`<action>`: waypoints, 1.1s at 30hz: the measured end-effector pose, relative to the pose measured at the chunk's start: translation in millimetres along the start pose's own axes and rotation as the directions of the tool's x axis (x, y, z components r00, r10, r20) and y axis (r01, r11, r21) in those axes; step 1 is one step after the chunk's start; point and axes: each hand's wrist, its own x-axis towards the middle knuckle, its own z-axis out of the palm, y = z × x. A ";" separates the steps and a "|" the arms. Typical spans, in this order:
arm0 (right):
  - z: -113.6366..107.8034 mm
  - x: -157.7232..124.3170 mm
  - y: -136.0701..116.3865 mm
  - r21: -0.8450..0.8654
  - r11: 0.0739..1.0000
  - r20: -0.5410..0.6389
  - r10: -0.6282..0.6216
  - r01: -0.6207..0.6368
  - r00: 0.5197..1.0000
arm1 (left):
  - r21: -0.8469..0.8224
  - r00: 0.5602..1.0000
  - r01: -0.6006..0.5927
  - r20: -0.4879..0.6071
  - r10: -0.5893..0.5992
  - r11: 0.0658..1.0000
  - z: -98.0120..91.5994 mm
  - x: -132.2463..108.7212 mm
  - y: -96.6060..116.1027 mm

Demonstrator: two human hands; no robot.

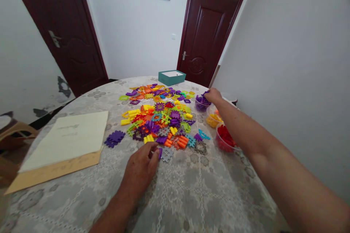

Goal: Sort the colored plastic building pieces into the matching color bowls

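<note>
On a lace-covered round table (197, 193), the left hand (140, 169) pinches a small purple plastic tile (160, 153) at the near edge of a multicoloured heap of plastic tiles (161, 116); the right hand (212, 95) curls over a clear bowl of purple pieces (199, 108), grip unclear.

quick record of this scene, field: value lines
left hand: pinching a purple piece at the pile's near edge
right hand: over the purple bowl, hold unclear
other bowls: yellow bowl, then red bowl, nearer along the table's right edge
pile: mixed coloured plastic pieces, mid-table
also: teal box far side; papers left
</note>
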 end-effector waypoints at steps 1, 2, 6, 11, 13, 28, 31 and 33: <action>4.5 3.6 -1.7 -0.013 1.000 -0.001 0.017 -0.017 1.000 | -0.001 1.000 -0.002 0.003 0.002 1.000 -0.2 0.4 -0.6; 8.7 6.5 -4.0 -0.024 0.999 -0.006 0.033 -0.033 0.999 | -0.001 1.000 -0.005 0.008 0.005 1.000 -0.3 0.7 -1.0; 23.9 11.5 -15.3 -0.059 0.996 -0.017 0.072 -0.073 0.997 | 0.006 1.000 -0.002 0.025 0.002 1.000 0.6 0.3 0.3; 34.2 9.6 -21.7 -0.084 0.994 0.008 0.072 -0.072 0.997 | 0.001 0.999 0.012 0.047 -0.012 1.000 -0.5 -0.5 4.1; 34.2 9.2 -20.9 -0.084 0.995 0.014 0.063 -0.062 0.998 | -0.005 0.998 0.017 0.054 -0.017 1.000 -1.1 -0.4 4.8; 21.2 -2.9 -13.9 -0.071 0.997 0.015 -0.035 0.036 0.999 | 0.005 1.000 0.016 0.021 -0.016 1.000 -1.0 1.1 0.4; 6.5 -19.7 -14.5 -0.047 0.996 -0.007 -0.080 0.080 0.997 | 0.043 1.000 0.006 0.027 -0.007 0.999 -0.8 1.6 -0.9; -3.2 -42.5 -16.3 0.052 0.990 -0.009 -0.133 0.133 0.991 | 0.061 0.999 0.001 0.040 -0.004 0.998 -0.1 1.5 -2.2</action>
